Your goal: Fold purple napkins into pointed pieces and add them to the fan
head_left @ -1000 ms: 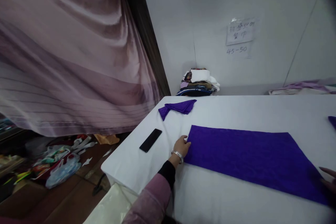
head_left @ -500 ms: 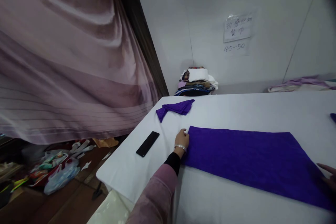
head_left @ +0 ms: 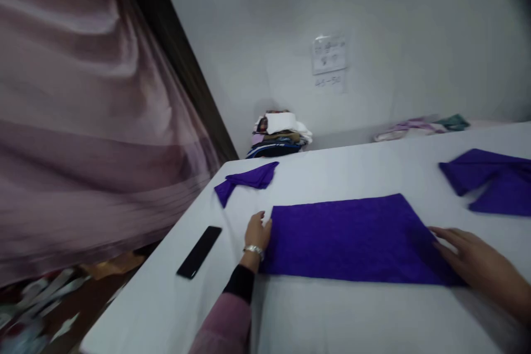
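Observation:
A purple cloth napkin, folded into a long flat band, lies on the white-covered table. At its left end is my left hand, wearing a bracelet, with thumb and fingers apart at the cloth's edge. My right hand touches the slanted right end, its fingers stretched out along the edge. The hand is slightly blurred, and part of the cloth's lower right corner is hidden beneath it.
A crumpled purple napkin lies at the back left, another purple cloth at the back right. A black phone rests left of my arm. Stacked folded clothes stand by the wall. A pink curtain hangs at the left.
My view has swung to the right, bringing the right-hand purple cloth into sight. My right hand is now in full view at the napkin's right end. The napkin still lies flat.

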{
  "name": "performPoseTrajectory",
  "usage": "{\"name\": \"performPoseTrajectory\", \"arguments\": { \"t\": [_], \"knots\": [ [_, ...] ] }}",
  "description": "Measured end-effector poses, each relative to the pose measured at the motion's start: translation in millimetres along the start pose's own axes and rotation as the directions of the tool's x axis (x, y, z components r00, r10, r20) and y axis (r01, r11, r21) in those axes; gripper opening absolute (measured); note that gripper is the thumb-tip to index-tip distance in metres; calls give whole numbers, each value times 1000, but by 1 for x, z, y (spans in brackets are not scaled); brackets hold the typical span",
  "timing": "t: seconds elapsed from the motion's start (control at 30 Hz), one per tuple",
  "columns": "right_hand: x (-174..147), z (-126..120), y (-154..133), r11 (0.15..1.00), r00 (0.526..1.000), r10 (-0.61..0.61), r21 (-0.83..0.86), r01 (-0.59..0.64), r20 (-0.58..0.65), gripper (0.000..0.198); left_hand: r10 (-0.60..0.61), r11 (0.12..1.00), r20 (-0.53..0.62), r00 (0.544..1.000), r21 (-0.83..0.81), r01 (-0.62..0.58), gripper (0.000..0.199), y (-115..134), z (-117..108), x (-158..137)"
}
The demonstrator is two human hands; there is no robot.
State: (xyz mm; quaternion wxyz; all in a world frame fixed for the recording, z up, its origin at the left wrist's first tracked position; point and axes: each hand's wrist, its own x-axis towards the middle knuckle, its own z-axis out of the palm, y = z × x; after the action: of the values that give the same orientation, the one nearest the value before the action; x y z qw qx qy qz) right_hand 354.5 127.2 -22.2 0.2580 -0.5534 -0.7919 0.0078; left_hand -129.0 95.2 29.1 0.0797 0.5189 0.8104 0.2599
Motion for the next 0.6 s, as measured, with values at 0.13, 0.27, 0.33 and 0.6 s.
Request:
{"name": "performPoseTrajectory", "arguments": {
  "t": [0.13, 0.27, 0.33, 0.6],
  "knots": [
    [13, -11, -73, 991, 994, -63, 123, 52, 88, 42, 427, 900, 70, 901, 63, -432, 38, 25, 11, -33],
    [30, 4, -157, 939, 908, -292, 269, 213, 300, 53, 532, 780, 292, 795, 196, -594, 51, 52, 38, -64],
    [37, 17, -184, 915, 856, -356, 327, 237, 375, 60, 493, 764, 361, 792, 256, -592, 55, 57, 49, -67],
    [62, 51, -148, 935, 815, -342, 253, 247, 468, 73, 438, 763, 417, 797, 297, -575, 61, 50, 57, -60]
  ]
}}
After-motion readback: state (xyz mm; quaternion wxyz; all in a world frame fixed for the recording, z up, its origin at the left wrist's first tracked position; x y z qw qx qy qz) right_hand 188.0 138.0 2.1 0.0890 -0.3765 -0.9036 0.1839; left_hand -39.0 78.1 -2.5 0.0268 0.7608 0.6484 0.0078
